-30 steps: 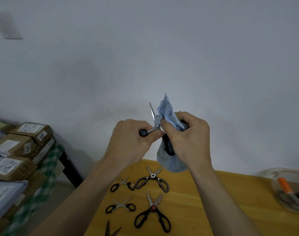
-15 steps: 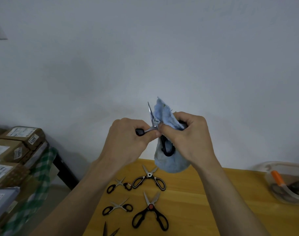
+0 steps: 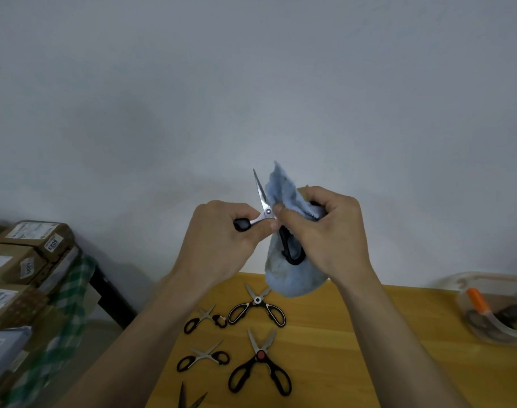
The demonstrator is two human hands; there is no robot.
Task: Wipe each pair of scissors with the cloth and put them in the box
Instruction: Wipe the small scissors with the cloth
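Our left hand (image 3: 221,240) grips the black-handled steel scissors (image 3: 261,198); right hand (image 3: 325,231) fingers (image 3: 283,212) pinch the fluffy blue cloth (image 3: 283,189), seemingly around one blade.

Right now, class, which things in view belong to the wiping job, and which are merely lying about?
Belonging to the job:
left hand and right hand, gripping the held scissors
blue cloth
four scissors on the table
clear box

Lying about:
cardboard parcels
checked cloth

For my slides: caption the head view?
Left hand holds open scissors while right hand wipes with blue cloth.
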